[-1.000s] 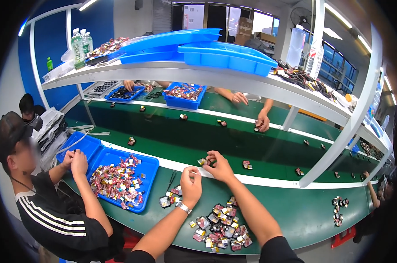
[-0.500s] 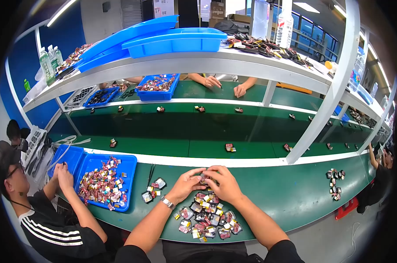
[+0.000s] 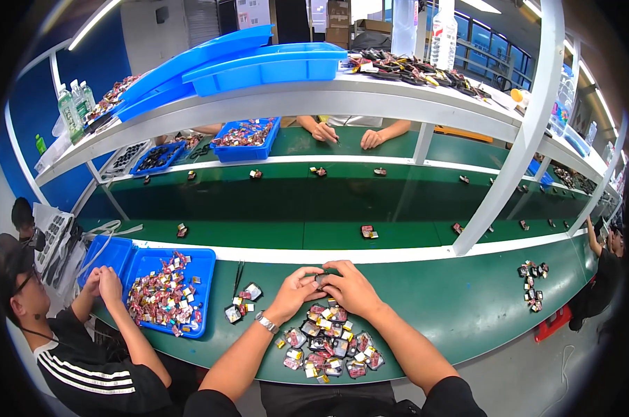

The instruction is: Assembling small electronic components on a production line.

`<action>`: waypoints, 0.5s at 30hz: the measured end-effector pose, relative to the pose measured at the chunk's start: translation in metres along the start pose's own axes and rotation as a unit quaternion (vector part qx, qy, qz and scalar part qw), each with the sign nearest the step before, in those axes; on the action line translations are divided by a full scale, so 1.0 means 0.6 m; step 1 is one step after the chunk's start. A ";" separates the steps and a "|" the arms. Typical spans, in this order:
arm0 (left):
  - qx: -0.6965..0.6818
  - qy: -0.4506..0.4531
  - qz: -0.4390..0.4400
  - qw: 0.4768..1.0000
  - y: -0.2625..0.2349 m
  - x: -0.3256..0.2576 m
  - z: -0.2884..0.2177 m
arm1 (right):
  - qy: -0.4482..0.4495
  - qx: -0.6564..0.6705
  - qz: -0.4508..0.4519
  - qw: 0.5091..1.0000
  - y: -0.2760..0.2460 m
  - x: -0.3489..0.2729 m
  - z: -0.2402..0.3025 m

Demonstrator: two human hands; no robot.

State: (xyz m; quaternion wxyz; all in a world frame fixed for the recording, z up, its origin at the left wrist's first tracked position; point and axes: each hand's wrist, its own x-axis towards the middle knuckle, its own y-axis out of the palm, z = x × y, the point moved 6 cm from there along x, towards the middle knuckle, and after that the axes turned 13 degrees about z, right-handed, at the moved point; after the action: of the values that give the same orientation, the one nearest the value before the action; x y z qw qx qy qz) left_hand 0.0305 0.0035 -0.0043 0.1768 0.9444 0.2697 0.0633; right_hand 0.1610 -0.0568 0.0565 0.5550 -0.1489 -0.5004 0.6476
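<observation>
My left hand (image 3: 298, 295) and my right hand (image 3: 352, 286) meet over the green bench, thumbs and fingers closed around one small dark electronic unit (image 3: 321, 279). Fingers cover most of that unit. Right below my hands lies a pile of small electronic units (image 3: 332, 345) with clear-and-black casings, red parts and white-and-yellow pieces. To the left of my left hand, a few similar units (image 3: 242, 304) lie beside dark tweezers (image 3: 239, 276).
A blue tray (image 3: 208, 292) heaped with red-and-white parts stands at left, beside a seated co-worker (image 3: 85, 354). A small group of units (image 3: 532, 281) lies at right. Ahead runs a green conveyor belt (image 3: 259, 233) with spaced units, beneath a white shelf (image 3: 273, 104) and its slanted post (image 3: 512, 153).
The unit between my fingers looked reddish before and shows a dark side now. My hands stay nearly in place. Across the belt, a co-worker's hands have shifted slightly left.
</observation>
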 end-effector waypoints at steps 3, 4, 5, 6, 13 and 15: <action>-0.017 0.007 0.025 1.000 0.005 0.001 -0.007 | 0.024 0.041 -0.004 0.999 0.001 -0.004 -0.010; -0.006 0.011 0.042 0.999 0.007 0.000 -0.010 | 0.044 0.060 -0.013 0.997 0.000 -0.004 -0.009; 0.005 0.016 0.059 0.998 0.010 0.000 -0.013 | 0.063 0.078 -0.022 0.995 0.000 -0.005 -0.010; 0.005 0.015 0.059 0.998 0.010 0.000 -0.013 | 0.063 0.079 -0.023 0.995 0.002 -0.004 -0.008; -0.003 -0.006 0.038 0.999 0.012 0.001 -0.009 | 0.067 0.117 -0.012 0.991 0.005 -0.013 -0.012; 0.006 -0.011 0.036 0.999 0.014 0.002 -0.008 | 0.067 0.123 -0.013 0.990 0.006 -0.016 -0.012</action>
State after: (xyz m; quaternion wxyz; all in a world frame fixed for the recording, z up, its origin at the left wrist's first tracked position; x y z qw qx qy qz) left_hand 0.0343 -0.0010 0.0035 0.1715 0.9553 0.2337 0.0575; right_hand 0.1676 -0.0612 0.0471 0.6102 -0.1160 -0.3804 0.6852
